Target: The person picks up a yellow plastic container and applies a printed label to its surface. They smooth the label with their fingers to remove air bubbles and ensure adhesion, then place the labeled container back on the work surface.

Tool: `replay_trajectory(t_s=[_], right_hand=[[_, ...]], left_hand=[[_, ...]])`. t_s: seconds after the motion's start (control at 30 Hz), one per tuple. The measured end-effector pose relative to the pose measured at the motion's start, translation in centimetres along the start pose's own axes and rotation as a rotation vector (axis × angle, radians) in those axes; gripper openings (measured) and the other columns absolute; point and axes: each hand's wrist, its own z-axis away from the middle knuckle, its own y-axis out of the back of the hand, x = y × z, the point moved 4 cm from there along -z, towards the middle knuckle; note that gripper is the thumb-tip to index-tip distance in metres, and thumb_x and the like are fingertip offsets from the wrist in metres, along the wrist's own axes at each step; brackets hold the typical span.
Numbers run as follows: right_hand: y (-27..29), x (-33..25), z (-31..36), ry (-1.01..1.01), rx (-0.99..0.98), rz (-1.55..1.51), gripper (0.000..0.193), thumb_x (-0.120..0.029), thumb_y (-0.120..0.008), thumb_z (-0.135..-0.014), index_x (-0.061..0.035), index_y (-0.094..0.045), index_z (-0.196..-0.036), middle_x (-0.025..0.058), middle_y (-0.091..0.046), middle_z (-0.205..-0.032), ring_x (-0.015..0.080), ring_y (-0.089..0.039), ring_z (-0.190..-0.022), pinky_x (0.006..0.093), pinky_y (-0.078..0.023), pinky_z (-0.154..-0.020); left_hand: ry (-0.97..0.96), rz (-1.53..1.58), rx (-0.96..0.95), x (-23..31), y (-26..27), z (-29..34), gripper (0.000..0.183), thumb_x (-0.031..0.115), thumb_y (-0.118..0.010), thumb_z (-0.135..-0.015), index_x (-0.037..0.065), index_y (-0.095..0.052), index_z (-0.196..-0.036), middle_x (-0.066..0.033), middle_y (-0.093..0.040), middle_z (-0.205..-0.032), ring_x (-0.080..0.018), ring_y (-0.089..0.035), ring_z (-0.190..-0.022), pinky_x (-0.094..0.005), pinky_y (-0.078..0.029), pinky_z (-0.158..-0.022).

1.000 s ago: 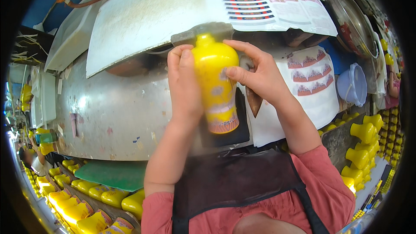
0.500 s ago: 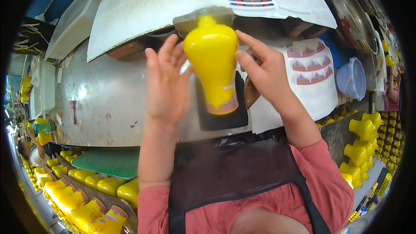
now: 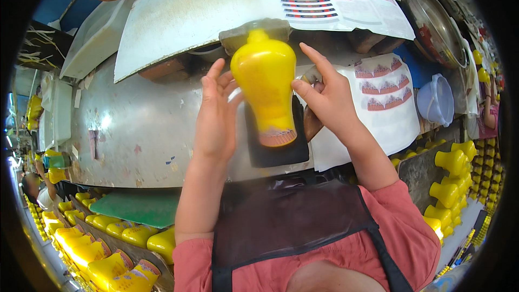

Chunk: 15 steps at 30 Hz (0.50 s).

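A glossy yellow vase lies before me, its neck toward a worn grey block and its base toward me. A pinkish patterned band rings the base. Beneath the vase is a black support. My left hand is alongside the vase's left side, fingers stretched and apart; whether its far fingers touch is hard to tell. My right hand is at the right side with its thumb against or very near the vase. Its index finger points away from the thumb, and the other fingers are partly hidden.
A metal worktable carries a raised white board. Printed decal sheets lie at the right, near a pale blue bucket and a large metal pan. Rows of yellow vases stand lower left. A green board is beside them.
The vase has turned about its long axis: a pale mark near its base is gone from sight and the band shows differently. The fingers of my right hand have spread wider from it.
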Motion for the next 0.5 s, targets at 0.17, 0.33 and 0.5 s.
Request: replay_trajectory(t_s=[0.17,0.33,0.5], right_hand=[[-0.7,-0.4,0.0,0.109,-0.045,0.001,0.07,-0.029,-0.074,-0.088,-0.01,-0.049,-0.151,0.0112,-0.064,-0.066,0.0157,-0.061,-0.055,0.0323,-0.049,-0.056],[-0.8,0.5,-0.9,-0.053,-0.137,-0.124,0.074,-0.021,-0.076,-0.088,-0.0103,-0.046,-0.155,-0.0028,-0.06,-0.083,0.002,-0.044,-0.06,0.0205,-0.039,-0.055],[-0.1,-0.1,-1.0,0.054,-0.106,-0.017,0.08,-0.026,-0.079,-0.084,-0.0103,-0.046,-0.155,0.0034,-0.065,-0.083,0.0055,-0.047,-0.059,0.0233,-0.042,-0.056]], left_hand=[[-0.035,-0.021,-0.119,-1.1,-1.8,-1.0,0.069,0.036,-0.048,-0.107,0.01,-0.016,-0.162,-0.0151,-0.04,-0.154,-0.0258,-0.039,-0.143,-0.0413,-0.031,-0.119],[-0.156,-0.354,-0.016,-1.5,-1.9,-0.9,0.08,0.023,-0.06,-0.095,0.005,-0.017,-0.16,-0.0215,-0.04,-0.15,-0.0299,-0.042,-0.14,-0.0418,-0.033,-0.118],[-0.428,-0.611,0.098,-0.9,-1.9,-2.2,0.071,0.024,-0.067,-0.09,0.003,-0.036,-0.15,-0.0192,-0.047,-0.137,-0.0318,-0.049,-0.13,-0.0416,-0.038,-0.113]])
